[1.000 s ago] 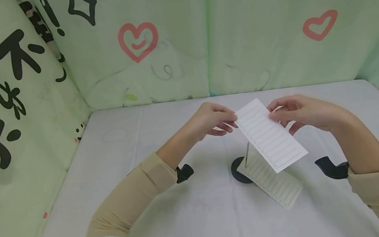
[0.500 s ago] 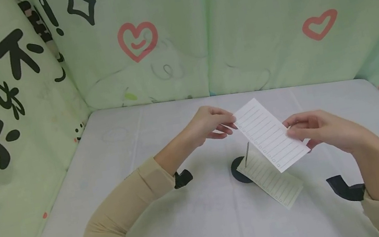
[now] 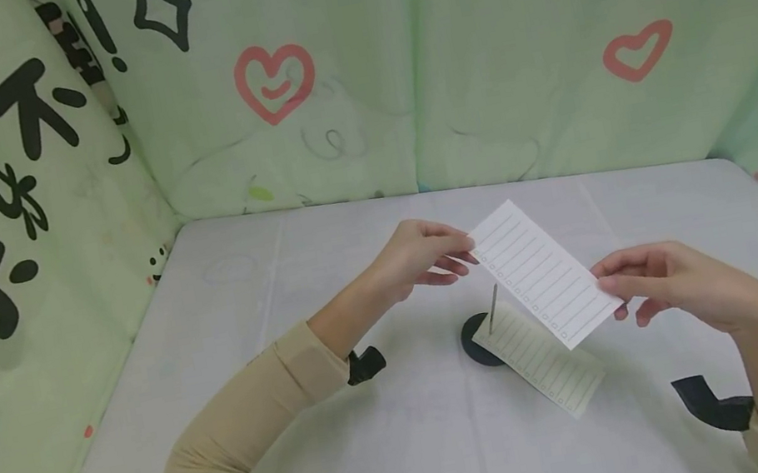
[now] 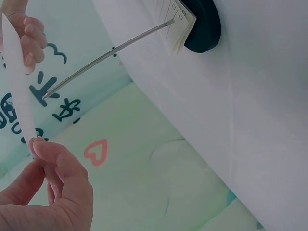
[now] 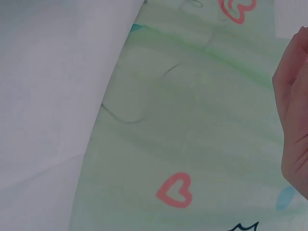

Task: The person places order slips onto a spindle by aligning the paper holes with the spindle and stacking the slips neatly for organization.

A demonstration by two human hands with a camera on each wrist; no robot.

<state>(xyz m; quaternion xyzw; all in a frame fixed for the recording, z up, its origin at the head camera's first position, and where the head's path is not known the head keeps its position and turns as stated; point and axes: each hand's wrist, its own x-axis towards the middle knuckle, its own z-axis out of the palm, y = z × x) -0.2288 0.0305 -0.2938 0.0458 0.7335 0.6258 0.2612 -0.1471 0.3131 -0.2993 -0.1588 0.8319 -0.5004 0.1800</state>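
Observation:
A white lined sheet of paper (image 3: 541,271) with small checkboxes down one edge is held tilted in the air. My left hand (image 3: 424,254) pinches its upper left edge between thumb and fingers. At its lower right corner, my right hand (image 3: 669,282) pinches it too. Below stands a paper spike with a round black base (image 3: 476,344) and a thin upright metal rod (image 4: 108,57). Several similar lined sheets (image 3: 550,367) lie on that base with the rod through them. In the left wrist view the rod's free tip points toward the held paper, apart from it.
A white cloth covers the table (image 3: 389,463). Green printed curtains (image 3: 504,37) with hearts and black characters enclose the back and sides. Black curved pieces (image 3: 713,406) sit at both wrists.
My right hand has slid down the paper's right edge to its lower right corner, moving right and toward me. The left hand has dipped slightly, still pinching the paper.

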